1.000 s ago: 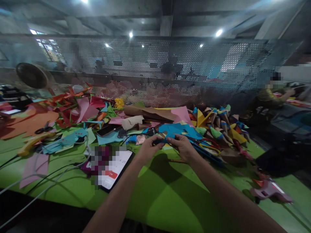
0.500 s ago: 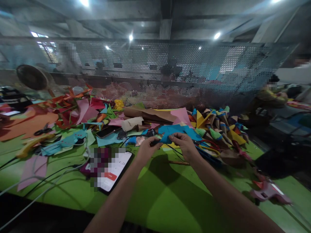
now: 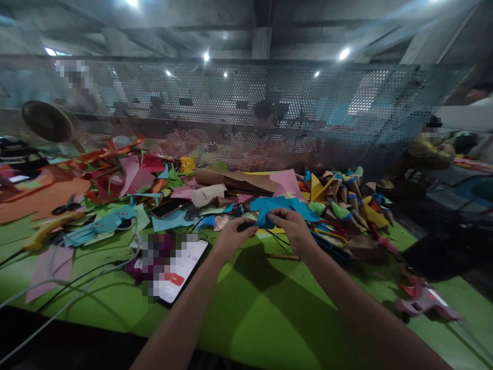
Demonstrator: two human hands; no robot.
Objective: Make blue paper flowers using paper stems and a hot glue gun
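Note:
Both of my hands meet over the green table (image 3: 269, 308), a little past its middle. My left hand (image 3: 231, 237) is pinched closed on a small dark object (image 3: 246, 224) that I cannot name. My right hand (image 3: 292, 229) is closed on a piece of blue paper (image 3: 265, 218), which reaches back into the blue sheets (image 3: 285, 205) behind it. The dark object and the blue piece touch between my fingertips.
A lit phone (image 3: 181, 270) lies left of my left arm, with cables (image 3: 77, 288) running off to the left. Coloured paper scraps (image 3: 127, 174), black scissors (image 3: 63, 207) and rolled paper cones (image 3: 346, 198) cover the back. A pink glue gun (image 3: 423, 306) lies right. People sit behind the mesh screen (image 3: 246, 103).
My hands have lifted slightly and drawn a little farther from me, still pinched together on the blue piece. The view has shifted a touch.

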